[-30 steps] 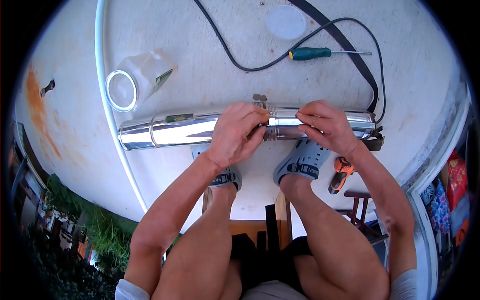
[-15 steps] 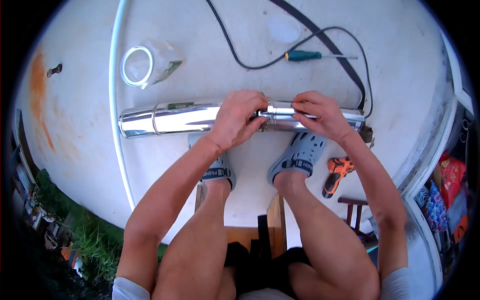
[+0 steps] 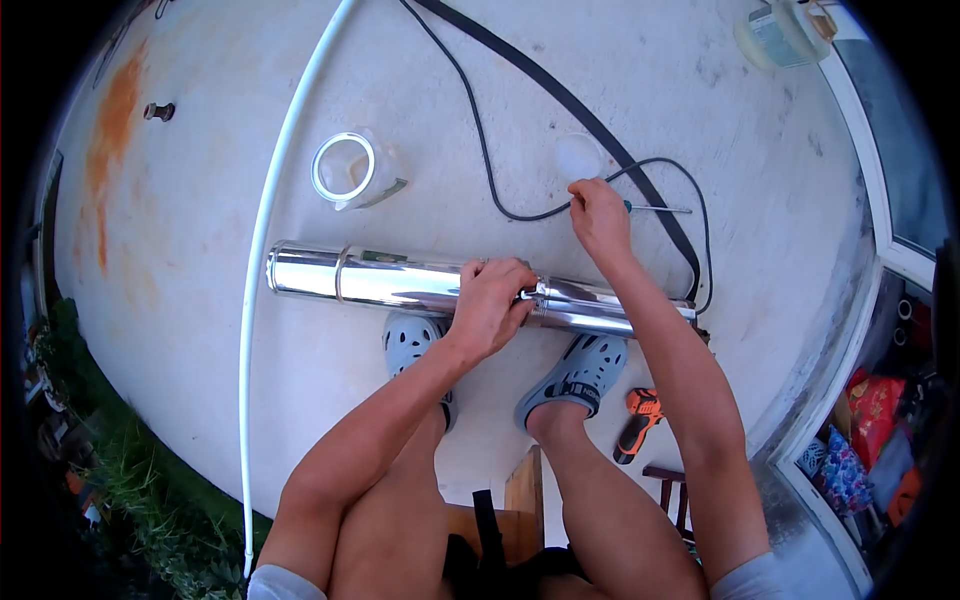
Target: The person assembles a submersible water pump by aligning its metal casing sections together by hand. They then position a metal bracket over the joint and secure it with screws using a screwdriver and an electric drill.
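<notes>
A long polished steel submersible pump (image 3: 400, 285) lies crosswise on the floor in front of my feet. My left hand (image 3: 492, 302) is closed over its middle, fingers curled at the banded joint; a small shiny part shows by the fingertips. Beyond the pump, my right hand (image 3: 602, 215) closes around the handle of a screwdriver (image 3: 660, 209), which lies at floor level. Most of the handle is hidden in my fingers, while the metal shaft points right. A thin black cable (image 3: 478, 130) and a flat black strap (image 3: 560, 85) run close to it.
A clear plastic jar (image 3: 372, 175) stands beyond the pump, left of centre. A pale hose (image 3: 262, 230) curves along the left. An orange and black cordless drill (image 3: 640, 425) lies right of my foot. A translucent container (image 3: 780, 38) is at the far right.
My right hand has left the pump and reached forward onto the screwdriver handle. My left hand stays at the pump's middle. The view has shifted, and the pump appears more tilted.
</notes>
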Available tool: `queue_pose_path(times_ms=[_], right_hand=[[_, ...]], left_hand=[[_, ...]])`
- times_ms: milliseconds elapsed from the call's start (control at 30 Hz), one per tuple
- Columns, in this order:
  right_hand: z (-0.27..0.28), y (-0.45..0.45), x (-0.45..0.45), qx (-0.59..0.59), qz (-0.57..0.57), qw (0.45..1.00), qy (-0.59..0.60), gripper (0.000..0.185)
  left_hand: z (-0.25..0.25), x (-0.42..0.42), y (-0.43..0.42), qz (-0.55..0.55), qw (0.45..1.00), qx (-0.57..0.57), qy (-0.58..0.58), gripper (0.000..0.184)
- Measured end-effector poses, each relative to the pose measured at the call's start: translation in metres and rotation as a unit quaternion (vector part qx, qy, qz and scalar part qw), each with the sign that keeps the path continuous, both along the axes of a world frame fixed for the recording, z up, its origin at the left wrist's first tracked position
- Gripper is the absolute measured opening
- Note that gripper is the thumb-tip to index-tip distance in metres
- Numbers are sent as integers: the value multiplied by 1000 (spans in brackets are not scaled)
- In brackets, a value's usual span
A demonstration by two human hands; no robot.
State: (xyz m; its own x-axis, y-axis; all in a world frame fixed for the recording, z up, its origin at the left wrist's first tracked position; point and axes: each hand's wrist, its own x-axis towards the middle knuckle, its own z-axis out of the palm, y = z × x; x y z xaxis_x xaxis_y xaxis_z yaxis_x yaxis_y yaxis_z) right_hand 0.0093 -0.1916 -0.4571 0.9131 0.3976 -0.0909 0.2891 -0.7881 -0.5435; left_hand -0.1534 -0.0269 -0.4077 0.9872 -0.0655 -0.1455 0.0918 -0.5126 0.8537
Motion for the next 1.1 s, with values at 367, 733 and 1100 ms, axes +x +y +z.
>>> queue_pose_path(times_ms=[367, 733, 1100], right_hand=[[-11, 35, 79, 4, 54, 994, -97, 28], [-60, 49, 125, -70, 195, 953, -221, 11], [63, -16, -48, 174, -61, 963, 194, 17]], left_hand=[[-3, 1, 3, -12, 999, -10, 32, 35], [0, 6, 16, -61, 996, -36, 59, 48], [-3, 4, 21, -65, 995, -56, 48, 51]])
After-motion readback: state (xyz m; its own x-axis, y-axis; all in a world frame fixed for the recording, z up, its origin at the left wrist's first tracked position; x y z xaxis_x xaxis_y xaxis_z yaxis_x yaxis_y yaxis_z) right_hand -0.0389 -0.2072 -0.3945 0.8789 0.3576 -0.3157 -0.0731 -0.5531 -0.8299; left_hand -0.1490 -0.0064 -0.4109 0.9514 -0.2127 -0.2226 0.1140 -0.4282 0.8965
